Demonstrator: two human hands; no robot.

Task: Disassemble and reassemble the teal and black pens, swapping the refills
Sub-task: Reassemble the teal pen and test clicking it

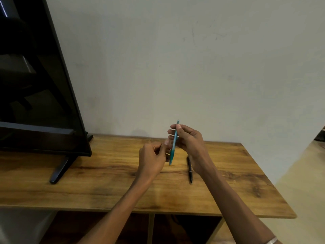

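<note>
My right hand (pixel 189 140) grips the teal pen (pixel 173 148) by its upper half and holds it nearly upright above the wooden table (pixel 105 182), tip pointing down. My left hand (pixel 153 159) sits just left of the pen's lower half with its fingers curled, thumb and fingertips close to the barrel; whether they touch it I cannot tell. The black pen (pixel 190 170) lies flat on the table below my right wrist, whole, tip toward me.
A large black monitor (pixel 40 85) stands at the left on a black foot (pixel 59 170). A pale wall runs behind the table. The table's front edge is near me, its right edge past my right forearm.
</note>
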